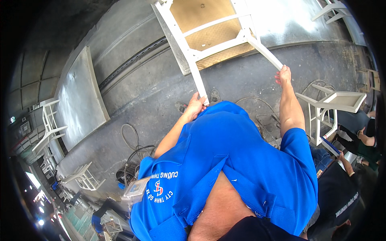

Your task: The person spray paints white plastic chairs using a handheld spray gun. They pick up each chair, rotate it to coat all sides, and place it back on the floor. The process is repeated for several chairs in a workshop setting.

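A white-painted wooden chair frame [219, 49] lies in front of me with two legs pointing toward me. My left hand [194, 107] is closed round the end of its left leg, close to my body. Further out on the right, my right hand [284, 75] grips the end of the other leg. Beneath and between the rails shows a tan, patterned board [211, 26]. The top of the chair frame runs out of the picture.
Grey metal panels [78, 100] stand at the left and top right. Another white chair [341, 99] is at my right, near people working [337, 193]. A coiled hose [130, 134] lies on the grey floor [157, 90]. More white chairs [50, 124] stand at the far left.
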`<state>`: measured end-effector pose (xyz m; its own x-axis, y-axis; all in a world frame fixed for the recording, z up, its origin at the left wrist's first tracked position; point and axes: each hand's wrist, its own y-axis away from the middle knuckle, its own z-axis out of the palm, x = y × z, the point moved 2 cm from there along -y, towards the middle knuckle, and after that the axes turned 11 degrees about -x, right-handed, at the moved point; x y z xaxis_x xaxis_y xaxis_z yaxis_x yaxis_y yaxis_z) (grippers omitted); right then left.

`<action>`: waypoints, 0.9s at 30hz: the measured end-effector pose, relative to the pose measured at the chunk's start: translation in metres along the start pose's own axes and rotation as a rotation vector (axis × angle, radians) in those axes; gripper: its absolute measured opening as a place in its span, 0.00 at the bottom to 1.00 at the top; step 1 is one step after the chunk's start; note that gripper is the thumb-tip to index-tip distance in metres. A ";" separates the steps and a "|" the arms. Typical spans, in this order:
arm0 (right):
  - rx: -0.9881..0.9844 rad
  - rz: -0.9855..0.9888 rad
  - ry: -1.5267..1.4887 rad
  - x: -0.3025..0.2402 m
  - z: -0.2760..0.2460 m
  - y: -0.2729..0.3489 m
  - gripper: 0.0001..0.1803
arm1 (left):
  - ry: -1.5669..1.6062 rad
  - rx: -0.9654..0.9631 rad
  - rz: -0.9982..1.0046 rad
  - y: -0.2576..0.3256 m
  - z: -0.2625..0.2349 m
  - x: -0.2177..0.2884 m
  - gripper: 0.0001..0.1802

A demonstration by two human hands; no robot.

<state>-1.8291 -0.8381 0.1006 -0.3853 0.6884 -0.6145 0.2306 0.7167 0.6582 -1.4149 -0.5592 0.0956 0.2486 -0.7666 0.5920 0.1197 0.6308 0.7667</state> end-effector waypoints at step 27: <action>-0.243 0.061 0.474 0.185 0.169 0.083 0.36 | -0.119 -0.045 -0.091 -0.023 -0.009 0.018 0.17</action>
<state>-1.7307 -0.6323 -0.0322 -0.7517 0.5620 -0.3451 0.0736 0.5915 0.8030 -1.4043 -0.5864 0.0865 0.1193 -0.8282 0.5477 0.1806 0.5605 0.8082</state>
